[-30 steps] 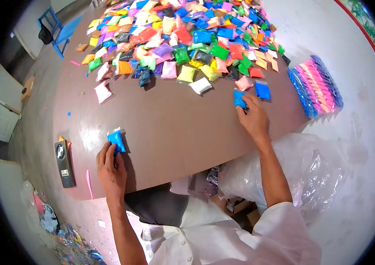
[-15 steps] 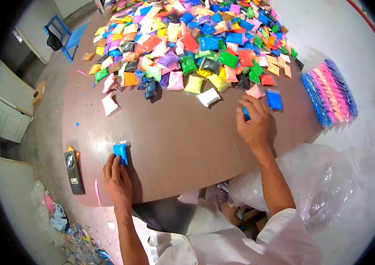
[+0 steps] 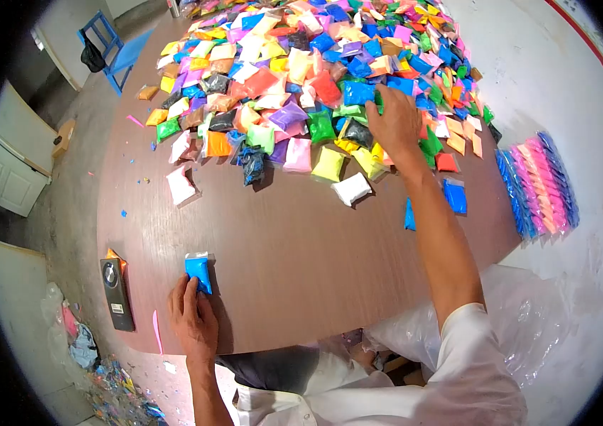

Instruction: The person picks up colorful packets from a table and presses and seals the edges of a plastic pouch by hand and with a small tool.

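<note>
On the far left, a blue chair (image 3: 118,58) stands on the floor. A black phone-like thing (image 3: 116,292) lies on the brown table (image 3: 294,263), with an orange packet (image 3: 114,260) poking out by its top. A thin pink stick (image 3: 157,331) lies next to it.

Then comes the left hand (image 3: 193,319). Its fingers are a bit bent and loose, and the tips touch the low end of a blue packet (image 3: 198,268), which lies flat on the table. A pale pink packet (image 3: 181,186) lies farther up the table.

The big, bright pile of packets (image 3: 266,85) is at the far side, and a white packet (image 3: 352,189) lies just in front of it. The right hand (image 3: 387,112) reaches over the pile, by a green packet (image 3: 378,101). Its fingers are curved, but I can't tell if they grip it.

A small blue packet (image 3: 409,215) peeks out left of the right arm, and a square blue packet (image 3: 455,197) lies right of it. On the far right are blue, pink and peach rows of packets (image 3: 537,186).
</note>
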The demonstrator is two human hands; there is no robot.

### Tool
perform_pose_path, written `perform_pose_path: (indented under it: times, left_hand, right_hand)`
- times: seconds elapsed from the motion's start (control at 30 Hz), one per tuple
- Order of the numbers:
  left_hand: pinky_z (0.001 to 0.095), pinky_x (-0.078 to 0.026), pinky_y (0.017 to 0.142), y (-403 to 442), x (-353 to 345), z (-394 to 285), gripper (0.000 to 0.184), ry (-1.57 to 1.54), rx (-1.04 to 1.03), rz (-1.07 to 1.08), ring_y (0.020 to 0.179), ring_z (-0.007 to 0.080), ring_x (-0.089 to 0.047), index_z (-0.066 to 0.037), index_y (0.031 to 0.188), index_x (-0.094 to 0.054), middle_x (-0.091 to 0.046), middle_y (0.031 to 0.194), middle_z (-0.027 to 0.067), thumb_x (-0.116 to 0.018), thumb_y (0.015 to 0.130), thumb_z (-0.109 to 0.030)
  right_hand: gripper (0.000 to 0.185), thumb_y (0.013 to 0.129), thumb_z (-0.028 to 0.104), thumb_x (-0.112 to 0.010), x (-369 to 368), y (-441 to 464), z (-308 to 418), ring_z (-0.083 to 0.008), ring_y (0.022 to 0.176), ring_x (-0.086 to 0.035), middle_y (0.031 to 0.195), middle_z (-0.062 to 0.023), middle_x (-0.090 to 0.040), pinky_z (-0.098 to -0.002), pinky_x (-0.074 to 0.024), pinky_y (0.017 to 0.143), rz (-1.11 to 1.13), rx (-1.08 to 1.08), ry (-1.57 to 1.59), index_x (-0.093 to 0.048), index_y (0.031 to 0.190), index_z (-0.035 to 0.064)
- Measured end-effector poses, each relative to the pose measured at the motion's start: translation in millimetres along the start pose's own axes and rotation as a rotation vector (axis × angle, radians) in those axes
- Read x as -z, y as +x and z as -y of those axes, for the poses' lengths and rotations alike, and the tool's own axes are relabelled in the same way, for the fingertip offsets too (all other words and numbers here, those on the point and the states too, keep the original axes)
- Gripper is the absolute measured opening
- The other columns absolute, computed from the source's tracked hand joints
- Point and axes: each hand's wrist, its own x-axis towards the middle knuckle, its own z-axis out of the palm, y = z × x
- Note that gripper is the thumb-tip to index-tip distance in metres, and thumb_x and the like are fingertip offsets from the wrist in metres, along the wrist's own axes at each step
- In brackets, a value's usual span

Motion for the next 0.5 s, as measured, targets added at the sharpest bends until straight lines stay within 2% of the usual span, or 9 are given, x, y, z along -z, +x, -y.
perform_pose_path:
  times: [0.1, 0.17, 0.23, 0.3, 0.37, 0.43, 0.47, 0.5]
  left_hand:
    - [0.0474, -0.049, 0.101, 1.7, 0.2, 0.5, 0.033, 0.005, 0.006, 0.005, 0.12, 0.0409, -0.059, -0.001, 0.125, -0.065, -0.062, 0.132, 0.022, -0.061, 0.093, 0.001]
    - [0.0462, -0.05, 0.101, 1.6, 3.0, -4.2, 0.032, 0.027, 0.03, 0.005, 0.12, 0.0398, -0.059, -0.001, 0.124, -0.066, -0.063, 0.131, 0.0212, -0.063, 0.092, 0.0]
    - [0.0459, -0.05, 0.101, 1.7, 1.7, -1.1, 0.032, 0.035, 0.033, 0.004, 0.119, 0.0394, -0.06, -0.002, 0.123, -0.066, -0.063, 0.13, 0.0206, -0.063, 0.091, 0.0]
    - [0.0457, -0.05, 0.1, 3.9, 1.5, -3.3, 0.031, -0.025, 0.013, -0.03, 0.116, 0.039, -0.062, -0.003, 0.12, -0.068, -0.065, 0.128, 0.0191, -0.065, 0.09, 0.001]
    - [0.0452, -0.051, 0.099, 1.6, -1.4, 2.4, 0.031, -0.005, -0.008, -0.046, 0.115, 0.0379, -0.062, -0.004, 0.12, -0.067, -0.066, 0.127, 0.0184, -0.067, 0.089, 0.0]
    - [0.0446, -0.052, 0.098, 2.1, -2.9, 1.8, 0.032, -0.036, -0.012, -0.07, 0.115, 0.0369, -0.063, -0.005, 0.121, -0.067, -0.066, 0.126, 0.0179, -0.067, 0.089, -0.001]
    - [0.0441, -0.052, 0.098, 1.9, -3.7, 3.4, 0.032, -0.012, -0.027, -0.073, 0.116, 0.0359, -0.062, -0.005, 0.121, -0.067, -0.066, 0.127, 0.0168, -0.069, 0.089, -0.002]
    - [0.0441, -0.052, 0.098, 1.4, -1.2, 1.1, 0.032, 0.003, -0.021, -0.079, 0.116, 0.0359, -0.062, -0.005, 0.121, -0.067, -0.066, 0.127, 0.0168, -0.069, 0.089, -0.002]
  right_hand:
    - [0.039, 0.084, 0.029, -0.071, -11.5, 16.0, -2.4, -0.0384, 0.105, -0.065, 0.112, -0.0156, -0.07, -0.0526, -0.051, 0.089, 0.117, -0.097, -0.031, -0.069, 0.118, 0.0105]
    - [0.037, 0.084, 0.028, -0.071, -16.0, 20.6, -3.6, -0.038, 0.105, -0.066, 0.111, -0.016, -0.071, -0.0513, -0.0524, 0.088, 0.176, -0.152, 0.031, -0.07, 0.116, 0.0104]
    - [0.032, 0.083, 0.025, -0.07, -15.7, 18.3, -9.0, -0.0357, 0.103, -0.067, 0.106, -0.0158, -0.071, -0.0476, -0.0541, 0.087, 0.146, -0.181, 0.208, -0.071, 0.111, 0.0094]
    - [0.024, 0.084, 0.022, -0.07, -24.9, 14.4, -26.1, -0.0336, 0.097, -0.069, 0.099, -0.0145, -0.073, -0.0443, -0.0549, 0.084, 0.058, -0.033, 0.21, -0.071, 0.103, 0.0076]
    - [0.018, 0.085, 0.02, -0.071, -7.3, 10.9, -22.2, -0.0336, 0.094, -0.07, 0.096, -0.0142, -0.073, -0.044, -0.0545, 0.082, 0.011, -0.001, 0.267, -0.07, 0.098, 0.0066]
    - [0.015, 0.087, 0.02, -0.071, 3.7, 2.9, -14.7, -0.0331, 0.095, -0.069, 0.098, -0.014, -0.072, -0.0439, -0.0538, 0.082, 0.023, -0.032, 0.33, -0.07, 0.094, 0.0064]
    - [0.023, 0.088, 0.023, -0.07, 12.2, -0.1, -10.9, -0.0342, 0.104, -0.067, 0.109, -0.0154, -0.071, -0.0439, -0.0528, 0.089, 0.151, -0.08, 0.327, -0.07, 0.104, 0.0064]
    - [0.023, 0.088, 0.023, -0.07, 10.6, -2.6, -9.6, -0.0342, 0.104, -0.067, 0.109, -0.0154, -0.071, -0.0439, -0.0528, 0.089, 0.151, -0.076, 0.343, -0.07, 0.104, 0.0064]
